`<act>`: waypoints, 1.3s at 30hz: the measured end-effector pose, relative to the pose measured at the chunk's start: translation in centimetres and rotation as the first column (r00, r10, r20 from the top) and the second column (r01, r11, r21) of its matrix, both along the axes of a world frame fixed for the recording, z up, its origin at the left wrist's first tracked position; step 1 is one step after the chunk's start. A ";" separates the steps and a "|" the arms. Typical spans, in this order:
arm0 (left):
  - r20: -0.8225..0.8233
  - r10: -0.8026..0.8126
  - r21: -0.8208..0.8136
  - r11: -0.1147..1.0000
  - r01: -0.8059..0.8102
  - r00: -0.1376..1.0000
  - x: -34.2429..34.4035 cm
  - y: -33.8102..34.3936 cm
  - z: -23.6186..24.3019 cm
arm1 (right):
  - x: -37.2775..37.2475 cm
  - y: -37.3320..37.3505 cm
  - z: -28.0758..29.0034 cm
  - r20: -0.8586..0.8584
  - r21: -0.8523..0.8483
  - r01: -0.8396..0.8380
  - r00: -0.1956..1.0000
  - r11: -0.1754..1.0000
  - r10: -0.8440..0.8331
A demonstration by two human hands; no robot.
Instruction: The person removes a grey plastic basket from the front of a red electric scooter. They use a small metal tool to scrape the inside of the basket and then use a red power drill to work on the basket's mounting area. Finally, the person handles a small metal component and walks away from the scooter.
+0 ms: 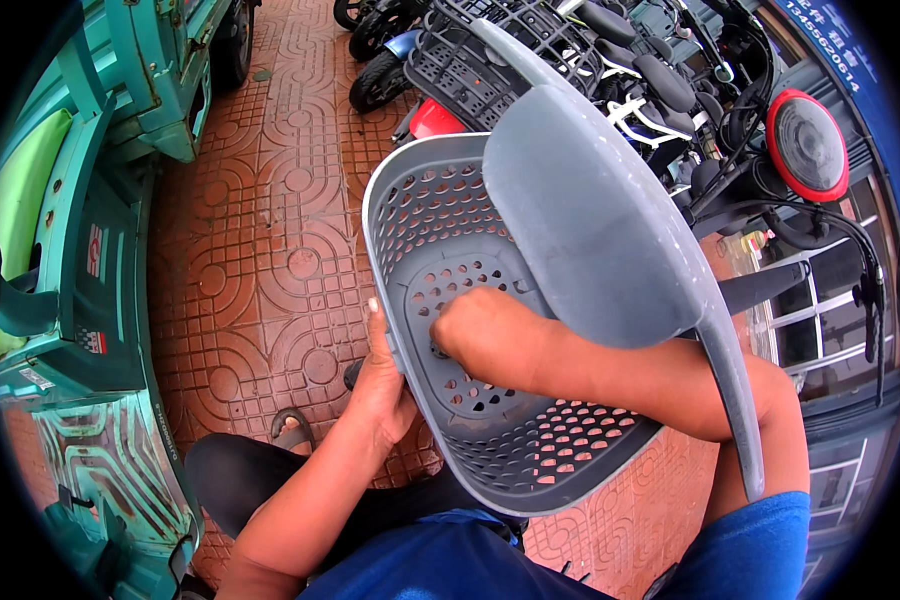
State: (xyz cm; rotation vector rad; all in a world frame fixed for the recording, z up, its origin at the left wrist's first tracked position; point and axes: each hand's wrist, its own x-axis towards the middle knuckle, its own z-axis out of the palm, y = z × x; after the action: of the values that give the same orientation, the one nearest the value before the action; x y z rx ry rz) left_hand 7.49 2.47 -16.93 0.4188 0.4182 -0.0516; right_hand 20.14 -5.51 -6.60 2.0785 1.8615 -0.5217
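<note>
My left hand (385, 385) grips the left wall of a grey plastic basket (440, 450), thumb up along the rim, fingers underneath mostly out of sight. My right hand (475, 330) reaches down inside, closed against the perforated bottom near its middle; what its fingers hold, if anything, is hidden. A curved grey panel (595, 210) with a long rail rises over the basket's right side, above my right forearm. The basket is tilted over my lap, just above my dark-trousered leg.
A teal cargo vehicle (100, 330) with a green seat lines the left. Parked two-wheelers (660, 90) with black racks crowd the back right, one with a red round part (808, 145). Red patterned paving (260, 250) runs between them. A window (820, 310) is at right.
</note>
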 end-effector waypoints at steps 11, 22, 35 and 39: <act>0.046 0.033 -0.033 0.999 -0.031 0.998 1.2 -0.6 -5.5 | 0.0 0.6 -0.7 0.029 -0.061 -0.024 0.999 0.998 0.026; -0.076 0.061 0.045 0.997 -0.058 0.995 -0.1 -0.1 -0.7 | -0.1 0.8 0.3 0.099 -0.156 -0.156 0.980 0.975 0.172; 0.020 0.075 0.011 0.997 -0.075 0.997 0.2 -0.5 -1.8 | 0.8 -1.0 -0.7 0.288 -0.073 -0.455 0.842 0.887 0.456; 0.092 0.073 -0.045 0.997 -0.069 0.993 1.0 -0.5 -4.7 | 0.9 -0.5 -0.7 0.237 -0.068 -0.409 0.879 0.910 0.413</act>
State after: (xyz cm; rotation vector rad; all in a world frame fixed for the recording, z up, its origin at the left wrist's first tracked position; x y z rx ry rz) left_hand 8.47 1.93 -21.61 0.3637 0.3389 0.0283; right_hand 21.02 -5.99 -7.35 1.5770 2.0520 -0.1594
